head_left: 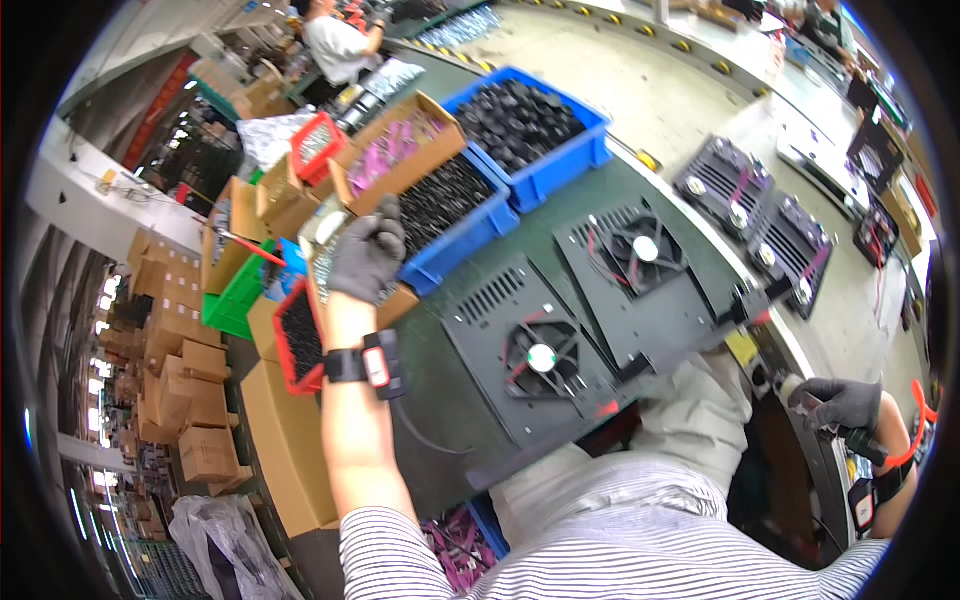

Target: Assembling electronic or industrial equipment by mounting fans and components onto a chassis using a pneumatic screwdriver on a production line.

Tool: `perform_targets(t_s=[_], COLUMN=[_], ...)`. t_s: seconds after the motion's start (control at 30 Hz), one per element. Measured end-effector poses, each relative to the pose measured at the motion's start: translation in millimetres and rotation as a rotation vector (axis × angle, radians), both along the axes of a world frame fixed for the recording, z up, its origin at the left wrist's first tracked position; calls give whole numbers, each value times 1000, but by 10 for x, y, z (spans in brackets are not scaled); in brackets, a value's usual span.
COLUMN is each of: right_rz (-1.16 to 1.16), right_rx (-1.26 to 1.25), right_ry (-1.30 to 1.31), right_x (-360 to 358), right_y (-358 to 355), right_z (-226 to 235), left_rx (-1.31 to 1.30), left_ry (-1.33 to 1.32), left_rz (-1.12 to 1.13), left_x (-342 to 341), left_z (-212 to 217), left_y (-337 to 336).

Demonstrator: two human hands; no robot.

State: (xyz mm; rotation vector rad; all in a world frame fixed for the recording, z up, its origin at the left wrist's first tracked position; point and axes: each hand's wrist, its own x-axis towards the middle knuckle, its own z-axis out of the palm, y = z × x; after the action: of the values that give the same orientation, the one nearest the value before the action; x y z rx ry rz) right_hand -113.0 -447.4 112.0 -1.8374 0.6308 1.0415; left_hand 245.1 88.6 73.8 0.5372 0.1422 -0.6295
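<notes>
My left hand (368,255), in a dark grey glove, is over the small boxes beside the blue bin of thin black parts (445,205). Its fingers are curled together, and anything in them is too small to make out. Far to the right, my right hand (840,405), also gloved, closes on a dark cylindrical tool (862,443) with an orange hose (925,400) close by. Between my arms, two dark metal panels lie on the green table: a near panel with a black fan (543,358) and a farther panel with another fan (640,250).
Behind stand a blue bin of black round parts (520,125), a cardboard box of purple pieces (395,150) and a red tray (318,148). A red bin of small black parts (300,335) is left of my forearm. Several finned units (795,250) sit on the right. Another person (338,45) works far off.
</notes>
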Motion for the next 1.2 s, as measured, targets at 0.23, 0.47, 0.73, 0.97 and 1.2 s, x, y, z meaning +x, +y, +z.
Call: perform_targets(t_s=[0.23, 0.47, 0.73, 0.97, 1.2], right_rz=[-118, -32, -328, -65, -9], right_rx=[216, 556, 806, 778, 659], right_ry=[-449, -632, -97, -350, -478], right_x=[-319, -376, -202, -493, -571], right_y=[716, 1018, 1033, 933, 843], right_z=[-31, -620, -978, -667, -638], left_rx=[106, 951, 714, 232, 183], left_ry=[-147, -112, -303, -45, -16], left_rz=[64, -231, -515, -350, -339], left_x=[-1275, -2839, -3061, -2833, -2727], left_z=[-199, -356, -407, -610, -555], left_y=[294, 205, -1195, -1769, -2028])
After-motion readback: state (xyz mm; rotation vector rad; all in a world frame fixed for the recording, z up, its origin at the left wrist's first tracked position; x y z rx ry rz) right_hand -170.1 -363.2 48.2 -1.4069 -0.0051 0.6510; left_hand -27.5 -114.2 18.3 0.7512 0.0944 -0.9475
